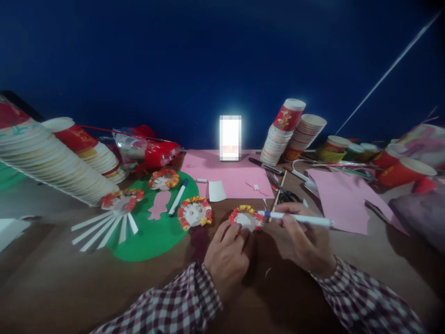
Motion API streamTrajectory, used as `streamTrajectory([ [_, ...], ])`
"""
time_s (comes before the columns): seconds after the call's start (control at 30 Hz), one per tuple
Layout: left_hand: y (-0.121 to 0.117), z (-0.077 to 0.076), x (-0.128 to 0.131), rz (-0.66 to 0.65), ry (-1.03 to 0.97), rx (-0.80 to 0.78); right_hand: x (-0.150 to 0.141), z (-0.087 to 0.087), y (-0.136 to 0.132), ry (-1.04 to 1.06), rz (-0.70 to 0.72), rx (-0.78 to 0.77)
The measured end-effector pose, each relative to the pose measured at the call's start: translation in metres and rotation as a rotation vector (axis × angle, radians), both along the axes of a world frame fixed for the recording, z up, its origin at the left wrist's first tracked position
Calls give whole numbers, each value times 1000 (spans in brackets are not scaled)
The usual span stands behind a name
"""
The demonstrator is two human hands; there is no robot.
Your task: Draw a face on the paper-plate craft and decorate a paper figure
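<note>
My right hand grips a white marker, its blue end pointing left at a small round paper-cup craft. That craft has a pale centre and a rim of curled red and yellow strips. Curled against its near left edge, my left hand holds it on the table; some fingertips are hidden. Just left lies a similar craft with marks like a face. A pink paper cutout and another marker rest on a green paper round, beside a third curled ring.
Tall stacks of paper cups stand left and back right. Behind my hands lie pink paper, black scissors and a lit, blurred screen. A cup with splayed white strips sits at left. A blue wall closes the back.
</note>
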State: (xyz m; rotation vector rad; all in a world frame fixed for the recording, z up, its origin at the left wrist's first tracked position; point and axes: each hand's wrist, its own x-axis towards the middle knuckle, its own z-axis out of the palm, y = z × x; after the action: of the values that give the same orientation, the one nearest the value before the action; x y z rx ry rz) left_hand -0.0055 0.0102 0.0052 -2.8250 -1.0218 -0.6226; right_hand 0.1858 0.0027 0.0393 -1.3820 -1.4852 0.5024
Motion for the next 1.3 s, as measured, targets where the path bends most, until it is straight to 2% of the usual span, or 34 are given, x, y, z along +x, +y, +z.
streamTrajectory([
  [0.2,5,-1,1,49,56,-43,-10,-18,21,3,120,-116],
  [0.37,8,-3,0,52,27,-122,-12,-26,22,-87,91,-114],
  [0.6,8,-4,1,64,14,-185,-11,-27,23,-226,94,-104],
  [1.3,4,-7,-1,65,23,-191,-11,-30,23,-220,176,-110],
])
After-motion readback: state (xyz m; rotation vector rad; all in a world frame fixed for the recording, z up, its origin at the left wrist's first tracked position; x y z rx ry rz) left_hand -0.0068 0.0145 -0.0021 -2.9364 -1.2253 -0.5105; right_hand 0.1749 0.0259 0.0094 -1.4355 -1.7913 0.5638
